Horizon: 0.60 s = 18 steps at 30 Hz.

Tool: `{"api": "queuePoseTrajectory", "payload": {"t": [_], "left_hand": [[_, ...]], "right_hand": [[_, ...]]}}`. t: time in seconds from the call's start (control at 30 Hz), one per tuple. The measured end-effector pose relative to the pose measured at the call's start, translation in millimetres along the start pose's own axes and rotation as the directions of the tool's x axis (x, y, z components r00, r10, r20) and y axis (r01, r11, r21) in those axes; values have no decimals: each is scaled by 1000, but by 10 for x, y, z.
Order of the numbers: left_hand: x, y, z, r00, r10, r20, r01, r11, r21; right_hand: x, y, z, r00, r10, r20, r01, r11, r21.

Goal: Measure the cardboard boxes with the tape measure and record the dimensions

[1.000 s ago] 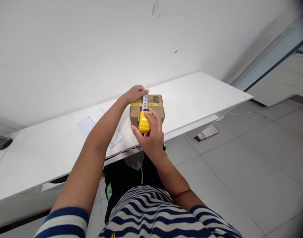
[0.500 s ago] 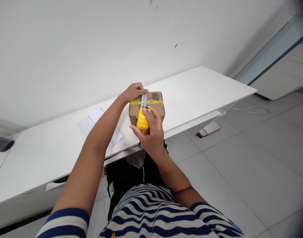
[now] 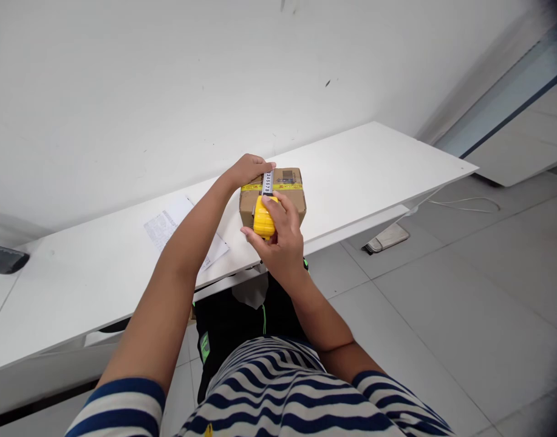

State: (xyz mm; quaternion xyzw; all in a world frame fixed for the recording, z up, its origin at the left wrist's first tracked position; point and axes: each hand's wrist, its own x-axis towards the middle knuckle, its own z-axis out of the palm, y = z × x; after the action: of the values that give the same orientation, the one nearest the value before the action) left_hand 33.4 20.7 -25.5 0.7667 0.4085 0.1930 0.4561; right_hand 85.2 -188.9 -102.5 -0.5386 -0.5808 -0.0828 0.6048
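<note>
A small cardboard box [image 3: 293,195] with a yellow tape band sits on the white table [image 3: 360,164] near its front edge. My right hand [image 3: 280,243] is closed around a yellow tape measure [image 3: 263,220] held over the box's near side. A short length of the tape blade [image 3: 268,182] runs across the top of the box. My left hand [image 3: 248,170] pinches the blade's end against the box's far edge.
A printed sheet of paper [image 3: 169,227] lies on the table left of the box. A dark object [image 3: 2,258] sits at the far left edge. On the tiled floor to the right lie a flat grey device [image 3: 387,238] and a white cable [image 3: 464,203].
The tape measure case has moved up toward the far edge of the box, so less blade shows on top. Both hands keep their hold.
</note>
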Motion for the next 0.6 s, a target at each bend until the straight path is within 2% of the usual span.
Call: {"api": "queuePoseTrajectory", "payload": {"t": [0.13, 0.27, 0.43, 0.6], "left_hand": [[-15, 7, 1, 999, 42, -9, -42, 999, -14], [-24, 25, 15, 999, 45, -15, -46, 999, -5], [-33, 50, 29, 993, 98, -62, -95, 994, 47], [-36, 43, 32, 991, 112, -71, -108, 993, 49]], "right_hand": [[-1, 4, -6, 1000, -18, 11, 18, 998, 59], [-17, 5, 7, 1000, 22, -3, -22, 999, 30], [-16, 7, -27, 996, 41, 74, -45, 997, 62], [-14, 10, -43, 997, 38, 73, -42, 998, 54]]}}
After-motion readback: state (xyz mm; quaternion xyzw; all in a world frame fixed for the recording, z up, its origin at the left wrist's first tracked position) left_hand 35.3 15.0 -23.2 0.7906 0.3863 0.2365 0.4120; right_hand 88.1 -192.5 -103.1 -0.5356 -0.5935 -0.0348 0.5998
